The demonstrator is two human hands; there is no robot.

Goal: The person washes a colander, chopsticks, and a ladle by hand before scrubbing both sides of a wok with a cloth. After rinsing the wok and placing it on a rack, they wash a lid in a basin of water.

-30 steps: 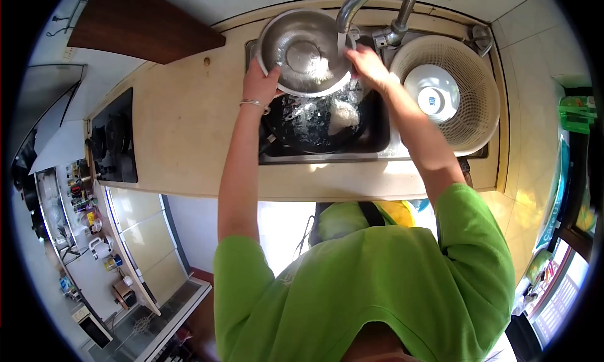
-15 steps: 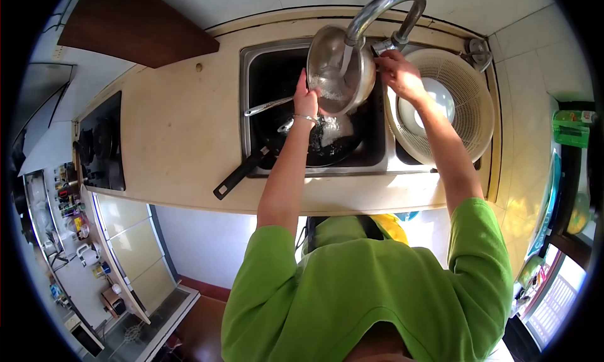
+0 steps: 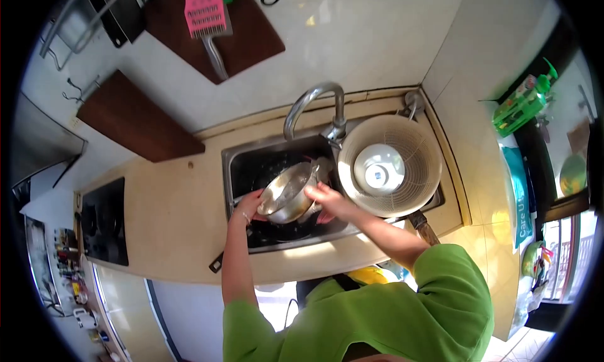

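A shiny metal bowl (image 3: 288, 201) is tilted above the sink (image 3: 228, 176). My left hand (image 3: 250, 206) grips its left rim. On its right side, my right hand (image 3: 328, 201) holds the rim with the fingers partly out of sight. Beneath the bowl is a dark pan (image 3: 277, 231), mostly hidden, whose black handle (image 3: 216, 262) sticks out past the sink's front edge. The curved faucet (image 3: 314, 92) stands behind the bowl, and no stream of water shows below its spout.
Right of the sink stands a cream plastic colander (image 3: 428, 154) holding white bowls (image 3: 377, 167). A dark handle (image 3: 423, 226) lies in front of it. Cutting boards (image 3: 138, 119) lean at the back left. A pink grater (image 3: 206, 12) hangs on the wall. The stove (image 3: 105, 222) is far left.
The metal bowl has come forward from under the faucet and tilted. My right hand has moved from the faucet handle to the bowl. The water stream is gone, and the view has shifted upward.
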